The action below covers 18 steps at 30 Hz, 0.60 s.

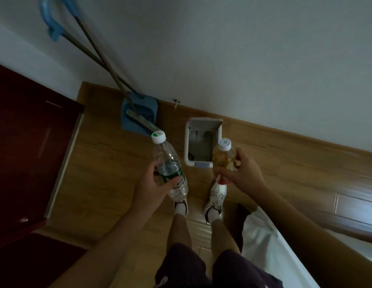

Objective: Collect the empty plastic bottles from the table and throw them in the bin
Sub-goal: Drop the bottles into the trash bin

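My left hand (152, 183) grips a clear plastic bottle (170, 163) with a green label and a white cap, held upright over the floor. My right hand (241, 171) holds a shorter bottle (223, 156) with a yellowish label and a white cap, right over the front rim of the bin. The white rectangular bin (201, 140) stands on the wooden floor by the wall with its lid flipped open; a little rubbish shows inside. Both bottles look empty.
A blue dustpan (139, 115) and two long-handled tools lean against the white wall, left of the bin. A dark red cabinet (31, 146) fills the left side. A white bed edge (270, 252) lies at the lower right. My feet stand just before the bin.
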Each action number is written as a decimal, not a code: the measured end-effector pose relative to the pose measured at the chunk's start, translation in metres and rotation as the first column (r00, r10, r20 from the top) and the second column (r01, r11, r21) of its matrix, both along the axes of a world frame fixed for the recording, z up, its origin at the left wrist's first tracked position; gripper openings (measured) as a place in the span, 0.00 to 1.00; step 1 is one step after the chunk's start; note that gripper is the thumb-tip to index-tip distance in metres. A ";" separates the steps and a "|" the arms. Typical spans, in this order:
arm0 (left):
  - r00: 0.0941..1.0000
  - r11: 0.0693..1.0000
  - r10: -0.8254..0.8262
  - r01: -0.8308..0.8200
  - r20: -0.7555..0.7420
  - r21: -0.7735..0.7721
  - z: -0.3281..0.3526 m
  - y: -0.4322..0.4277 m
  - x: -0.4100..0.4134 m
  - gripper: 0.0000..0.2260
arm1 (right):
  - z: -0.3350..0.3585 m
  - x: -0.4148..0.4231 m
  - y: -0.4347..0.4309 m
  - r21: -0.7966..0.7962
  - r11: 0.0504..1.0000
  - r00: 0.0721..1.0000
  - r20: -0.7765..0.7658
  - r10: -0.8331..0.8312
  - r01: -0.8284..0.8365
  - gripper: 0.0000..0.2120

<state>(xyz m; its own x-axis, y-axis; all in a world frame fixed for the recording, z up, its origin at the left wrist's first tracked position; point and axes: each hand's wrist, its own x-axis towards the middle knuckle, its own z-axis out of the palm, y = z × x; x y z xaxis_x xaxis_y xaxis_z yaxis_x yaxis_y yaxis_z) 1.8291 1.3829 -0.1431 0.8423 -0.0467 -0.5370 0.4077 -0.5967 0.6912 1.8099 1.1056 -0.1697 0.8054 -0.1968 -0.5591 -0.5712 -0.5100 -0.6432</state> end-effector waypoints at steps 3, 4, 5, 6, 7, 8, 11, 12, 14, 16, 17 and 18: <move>1.000 1.000 -0.005 0.005 -0.014 0.024 -0.056 0.001 0.016 0.29 | -0.056 0.003 0.010 0.018 0.997 0.997 -0.043 -0.069 0.070 0.29; 1.000 1.000 0.000 0.000 -0.022 0.022 -0.076 0.001 0.022 0.29 | -0.075 0.005 0.013 0.022 0.995 0.995 -0.044 -0.092 0.093 0.28; 0.999 1.000 0.004 -0.003 -0.035 0.021 -0.098 0.002 0.027 0.28 | -0.093 0.007 0.016 0.029 0.993 0.993 -0.039 -0.114 0.115 0.28; 0.999 1.000 0.002 -0.001 -0.050 0.017 -0.118 0.002 0.031 0.27 | -0.110 0.008 0.018 0.043 0.990 0.990 -0.034 -0.134 0.136 0.28; 0.998 1.000 -0.005 0.006 -0.064 0.010 -0.137 0.003 0.035 0.27 | -0.125 0.009 0.020 0.058 0.986 0.987 -0.029 -0.157 0.159 0.29; 0.997 1.000 -0.013 0.014 -0.073 0.014 -0.155 0.004 0.039 0.28 | -0.139 0.011 0.022 0.070 0.981 0.983 -0.027 -0.182 0.183 0.30; 0.995 0.999 -0.023 0.026 -0.093 0.031 -0.198 0.004 0.050 0.35 | -0.172 0.019 0.024 0.077 0.966 0.969 -0.011 -0.245 0.245 0.30; 0.995 0.999 -0.021 0.024 -0.096 0.028 -0.208 0.004 0.054 0.35 | -0.179 0.022 0.025 0.072 0.964 0.967 -0.004 -0.255 0.255 0.30; 0.995 1.000 0.003 -0.002 -0.101 0.013 -0.225 0.003 0.058 0.34 | -0.191 0.031 0.026 0.066 0.961 0.963 0.004 -0.270 0.269 0.28; 0.997 1.000 0.024 -0.024 -0.080 0.000 -0.235 -0.001 0.062 0.33 | -0.202 0.042 0.025 0.064 0.953 0.955 0.007 -0.296 0.295 0.26; 0.997 0.999 0.041 -0.041 -0.062 -0.003 -0.239 -0.004 0.064 0.32 | -0.208 0.047 0.025 0.062 0.951 0.953 0.007 -0.303 0.302 0.26; 0.997 0.998 0.055 -0.056 -0.048 -0.006 -0.243 -0.008 0.066 0.32 | -0.214 0.053 0.026 0.056 0.951 0.953 0.003 -0.304 0.303 0.26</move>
<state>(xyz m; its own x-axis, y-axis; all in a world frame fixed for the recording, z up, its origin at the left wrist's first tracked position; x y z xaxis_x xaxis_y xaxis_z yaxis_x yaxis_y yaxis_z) 1.8954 1.3751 -0.3863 0.8173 -0.0046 -0.5763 0.4724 -0.5674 0.6745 1.8624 1.1312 -0.3838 0.7189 -0.4026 -0.5667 -0.6858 -0.2778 -0.6726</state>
